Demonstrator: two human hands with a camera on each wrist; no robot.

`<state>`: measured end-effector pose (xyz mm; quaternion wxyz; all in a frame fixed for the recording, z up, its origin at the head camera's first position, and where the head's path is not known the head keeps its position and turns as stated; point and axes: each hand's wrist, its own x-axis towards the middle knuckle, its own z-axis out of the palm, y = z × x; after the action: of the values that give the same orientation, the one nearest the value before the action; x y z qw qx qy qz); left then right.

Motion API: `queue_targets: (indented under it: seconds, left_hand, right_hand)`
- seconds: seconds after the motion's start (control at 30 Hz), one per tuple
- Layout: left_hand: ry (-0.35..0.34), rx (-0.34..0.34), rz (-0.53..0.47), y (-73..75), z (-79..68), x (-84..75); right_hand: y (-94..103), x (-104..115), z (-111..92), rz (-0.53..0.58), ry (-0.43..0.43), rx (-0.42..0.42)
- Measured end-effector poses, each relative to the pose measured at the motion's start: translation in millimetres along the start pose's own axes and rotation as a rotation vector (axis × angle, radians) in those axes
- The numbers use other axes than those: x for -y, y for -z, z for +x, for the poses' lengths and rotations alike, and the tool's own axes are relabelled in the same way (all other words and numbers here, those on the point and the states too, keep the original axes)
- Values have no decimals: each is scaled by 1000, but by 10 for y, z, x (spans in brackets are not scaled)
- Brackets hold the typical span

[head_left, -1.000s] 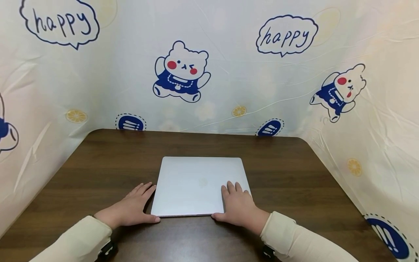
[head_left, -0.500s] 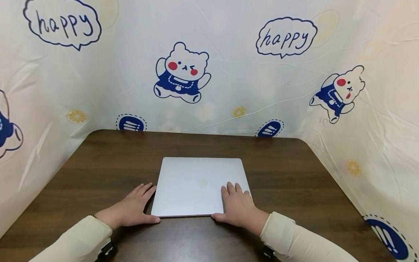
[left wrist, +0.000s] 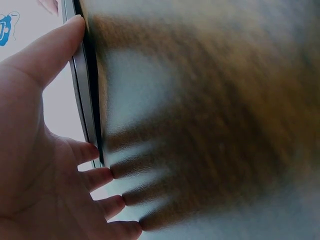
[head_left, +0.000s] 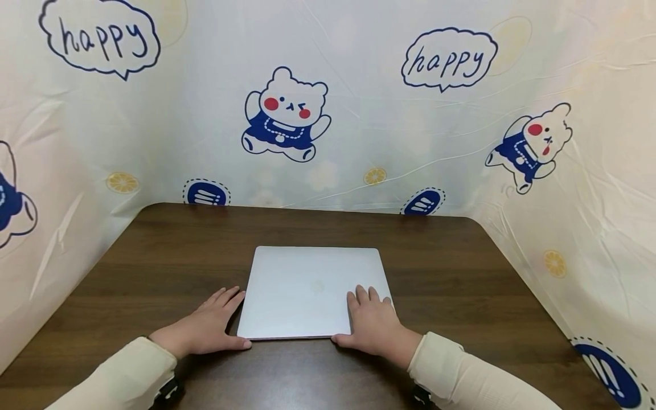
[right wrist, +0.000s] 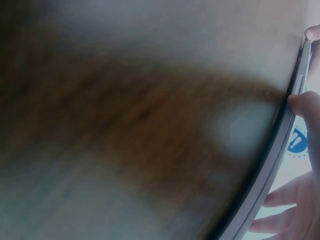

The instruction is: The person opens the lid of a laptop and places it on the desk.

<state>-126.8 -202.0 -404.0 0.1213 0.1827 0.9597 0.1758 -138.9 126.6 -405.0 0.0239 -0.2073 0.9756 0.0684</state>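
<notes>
Silver laptop (head_left: 297, 290) lies flat on the bench (head_left: 287, 376) | left hand (head_left: 205, 327) at its left edge, right hand (head_left: 375, 324) on top, both hands' fingers (head_left: 362, 296) spread (tidy!) | light, even pressure serves best here

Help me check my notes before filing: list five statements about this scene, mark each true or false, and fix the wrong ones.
1. A silver laptop lies on the brown table. True.
2. The laptop stands open. False: it is closed.
3. The left hand is at the laptop's left side. True.
4. The right hand lies well apart from the laptop. False: it reaches over the laptop's right side.
5. A winking bear is printed on the backdrop. True.
</notes>
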Motion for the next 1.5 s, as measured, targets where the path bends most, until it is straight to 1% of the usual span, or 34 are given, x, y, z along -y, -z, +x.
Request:
queue_targets:
  seconds: [0.53, 0.7, 0.9, 1.13, 1.33, 1.5]
  left_hand:
    - [-8, -3, -3, 4, 2, -1]
    - [-9, -17, 9, -11, 3, 3]
    - [-13, -34, 31, -20, 4, 3]
    - [-23, -56, 29, -32, -3, -8]
    - [-6, -51, 24, -19, -20, -46]
    - [-5, -44, 21, -26, -22, -45]
  right_hand:
    - [39, -24, -23, 5, 11, -53]
    - [48, -34, -22, 9, 10, -59]
    - [53, -45, -31, 13, 21, -87]
    - [78, -78, -50, 7, 36, -104]
    - [101, -93, -76, -10, 50, -166]
    - [105, -105, -92, -7, 57, -208]
